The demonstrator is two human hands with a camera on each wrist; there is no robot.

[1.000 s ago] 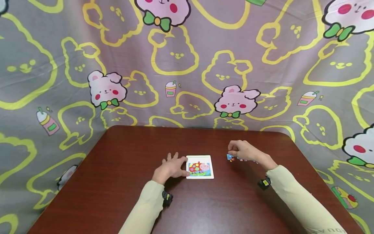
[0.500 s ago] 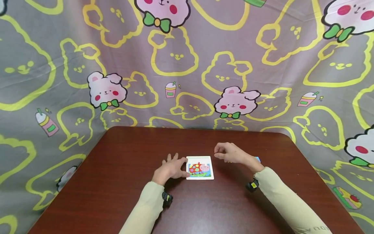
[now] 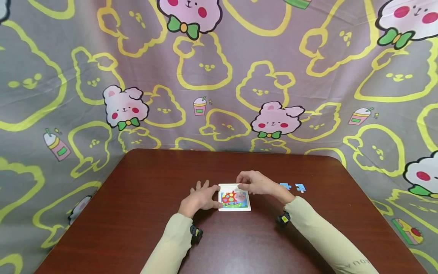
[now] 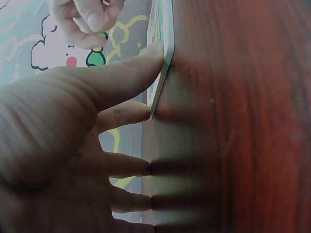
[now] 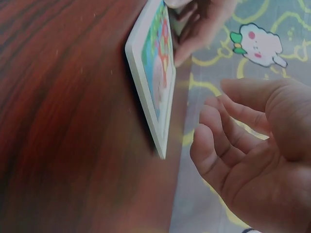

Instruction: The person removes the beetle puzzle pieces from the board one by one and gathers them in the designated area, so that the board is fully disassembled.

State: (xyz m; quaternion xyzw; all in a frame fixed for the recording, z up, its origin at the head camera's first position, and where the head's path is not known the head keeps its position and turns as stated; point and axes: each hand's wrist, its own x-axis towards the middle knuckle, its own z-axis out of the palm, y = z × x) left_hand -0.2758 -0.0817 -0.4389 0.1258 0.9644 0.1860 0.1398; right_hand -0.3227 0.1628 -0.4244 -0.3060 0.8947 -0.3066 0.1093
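A small jigsaw puzzle (image 3: 234,199) with a red spotted animal and a pink face fills the lower part of a white frame (image 3: 234,209). At the frame's left edge lies my left hand (image 3: 200,196), fingers spread, thumb and forefinger against its rim. In the left wrist view the thumb tip presses that rim. My right hand (image 3: 258,183) is over the frame's upper right, thumb and forefinger brought close together. They pinch a small puzzle piece, mostly hidden by the fingers. The right wrist view shows its other fingers curled, above the tabletop.
Loose blue puzzle pieces (image 3: 300,187) lie right of the frame, partly behind the right forearm. The brown table (image 3: 154,175) reaches back to a grey patterned cloth (image 3: 212,76). Each wrist wears a small black camera (image 3: 196,233).
My right hand has moved left from the loose pieces to the frame's upper right, uncovering blue pieces behind it. The left hand has stayed at the frame's left edge.
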